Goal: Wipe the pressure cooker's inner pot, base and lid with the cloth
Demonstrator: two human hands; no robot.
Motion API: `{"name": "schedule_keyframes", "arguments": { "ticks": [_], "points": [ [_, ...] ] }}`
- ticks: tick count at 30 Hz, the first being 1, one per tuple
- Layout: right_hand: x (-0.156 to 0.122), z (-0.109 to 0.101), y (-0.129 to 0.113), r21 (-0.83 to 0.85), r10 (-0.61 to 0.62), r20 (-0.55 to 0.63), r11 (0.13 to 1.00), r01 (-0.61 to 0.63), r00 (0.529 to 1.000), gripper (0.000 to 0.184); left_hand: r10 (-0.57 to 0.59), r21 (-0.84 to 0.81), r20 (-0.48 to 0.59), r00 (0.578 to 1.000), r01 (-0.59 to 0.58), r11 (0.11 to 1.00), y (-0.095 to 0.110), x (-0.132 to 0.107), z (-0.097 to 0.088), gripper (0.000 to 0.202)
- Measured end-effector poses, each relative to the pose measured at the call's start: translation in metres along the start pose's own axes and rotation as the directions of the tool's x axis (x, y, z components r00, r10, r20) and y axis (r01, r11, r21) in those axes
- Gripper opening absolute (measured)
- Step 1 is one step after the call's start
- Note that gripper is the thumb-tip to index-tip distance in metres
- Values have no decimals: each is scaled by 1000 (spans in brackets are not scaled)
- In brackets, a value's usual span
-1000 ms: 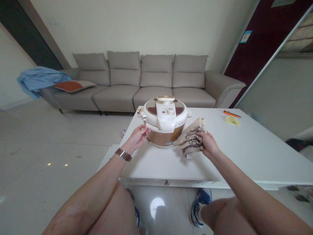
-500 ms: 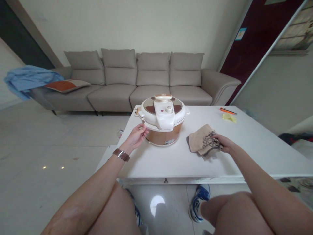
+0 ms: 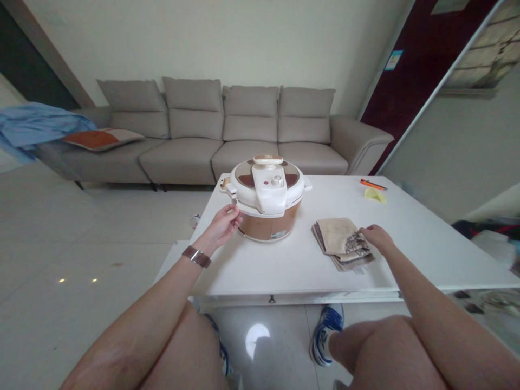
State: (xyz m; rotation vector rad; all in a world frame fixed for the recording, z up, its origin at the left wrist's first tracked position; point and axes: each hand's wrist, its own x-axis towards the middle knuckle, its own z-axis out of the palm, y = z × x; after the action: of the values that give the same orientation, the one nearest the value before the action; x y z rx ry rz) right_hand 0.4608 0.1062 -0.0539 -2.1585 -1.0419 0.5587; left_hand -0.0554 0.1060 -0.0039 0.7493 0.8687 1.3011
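A cream and brown electric pressure cooker stands with its lid on near the far left of the white table. My left hand, with a brown watch on the wrist, has its fingers pinched on the cooker's left rim. A folded beige towel with a dark pattern lies flat on the table to the right of the cooker. My right hand rests at the towel's right edge, fingers curled onto the cloth. My bare knees and blue shoes show below the table's front edge.
An orange tool and a yellow scrap lie at the table's far right. A grey sofa with an orange cushion stands behind the table, with blue cloth over its left end. The floor is glossy tile.
My right hand has carried the towel away from the cooker's side, moved it right and laid it down flat on the table. My left hand has stayed on the cooker's rim.
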Motion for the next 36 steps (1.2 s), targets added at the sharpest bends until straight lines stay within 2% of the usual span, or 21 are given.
{"name": "schedule_keyframes", "arguments": {
  "ticks": [2, 4, 6, 8, 10, 13, 18, 21, 26, 30, 32, 35, 36],
  "points": [
    [0, 5, -15, -29, -63, -36, 998, 62, 997, 13, 3, -14, 0, 1000, -3, 1000, 0, 0, 0, 26],
    [-11, 15, -36, -8, -136, 6, 991, 136, 991, 21, 1, -36, -11, 1000, -1, 999, -1, -1, 2, 24],
    [-33, 27, -62, 87, -268, 123, 962, 258, 956, 27, -9, -64, -28, 1000, 7, 998, -1, -3, 4, 21],
    [-63, 38, -89, 236, -375, 250, 918, 320, 893, 26, -24, -86, -55, 998, 19, 996, 0, -5, 7, 19],
    [-93, 46, -114, 383, -418, 339, 880, 282, 843, 27, -39, -95, -79, 996, 31, 995, 0, -7, 10, 18],
    [-130, 57, -139, 489, -454, 436, 844, 219, 777, 33, -53, -111, -94, 994, 43, 993, 1, -10, 13, 18],
    [-165, 77, -157, 553, -506, 578, 820, 149, 640, 42, -89, -120, -112, 990, 76, 990, 6, -13, 19, 23],
    [-175, 84, -161, 570, -522, 608, 811, 129, 598, 43, -101, -120, -127, 987, 86, 989, 9, -14, 21, 27],
    [-180, 88, -161, 610, -512, 621, 791, 44, 593, 47, -117, -98, -120, 986, 105, 990, 4, -19, 27, 25],
    [-178, 89, -158, 666, -456, 601, 740, -96, 656, 47, -101, -93, -62, 993, 96, 991, -9, -25, 29, 16],
    [-178, 87, -156, 700, -433, 585, 697, -157, 686, 43, -98, -43, 11, 995, 99, 994, -9, -25, 23, 12],
    [-182, 85, -156, 734, -404, 586, 632, -249, 703, 37, -141, 119, 150, 979, 124, 985, 3, -17, 2, 17],
    [-184, 84, -157, 736, -393, 595, 616, -279, 701, 35, -132, 132, 137, 982, 114, 985, 10, -12, -6, 18]
  ]
}}
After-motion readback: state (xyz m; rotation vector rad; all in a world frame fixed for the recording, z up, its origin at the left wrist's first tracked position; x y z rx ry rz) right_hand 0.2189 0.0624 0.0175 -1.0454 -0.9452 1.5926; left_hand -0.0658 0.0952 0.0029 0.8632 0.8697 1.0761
